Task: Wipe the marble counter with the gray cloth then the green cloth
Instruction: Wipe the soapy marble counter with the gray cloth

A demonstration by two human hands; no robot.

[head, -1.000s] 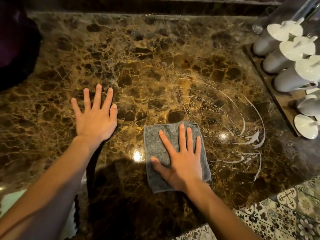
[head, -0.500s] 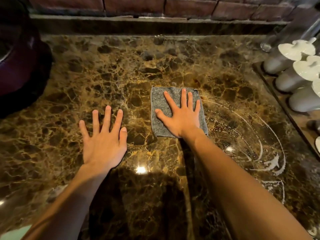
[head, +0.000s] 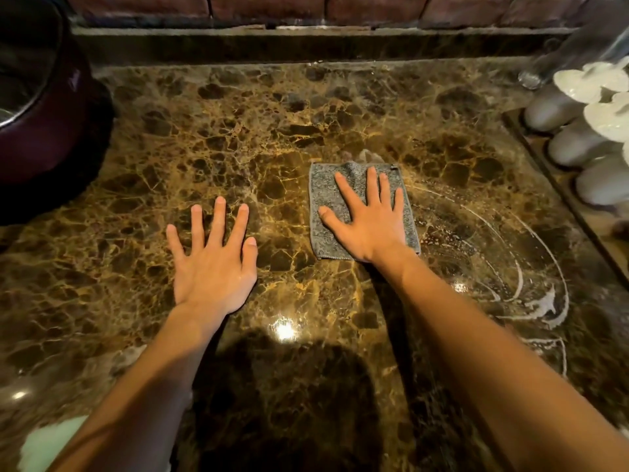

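Note:
The brown marble counter [head: 238, 131] fills the view. A square gray cloth [head: 326, 189] lies flat on it, just right of centre. My right hand [head: 367, 223] presses down on the cloth, palm flat and fingers spread. To the left of the cloth, my left hand [head: 214, 264] rests flat on the bare marble with fingers apart and nothing in it. White soapy streaks [head: 531, 294] curve across the marble to the right of the cloth. At the bottom left a pale green patch [head: 47, 444] shows, partly hidden by my left arm; it may be the green cloth.
A dark purple pot [head: 44, 124] stands at the left edge. At the right, several upturned white cups [head: 575, 144] sit on a wooden tray [head: 541, 178], with a clear glass [head: 571, 52] behind them. A raised marble ledge and brick wall [head: 272, 8] close the back.
My right hand has slid the gray cloth away from the front edge toward the back wall. The left hand has stayed flat on the marble.

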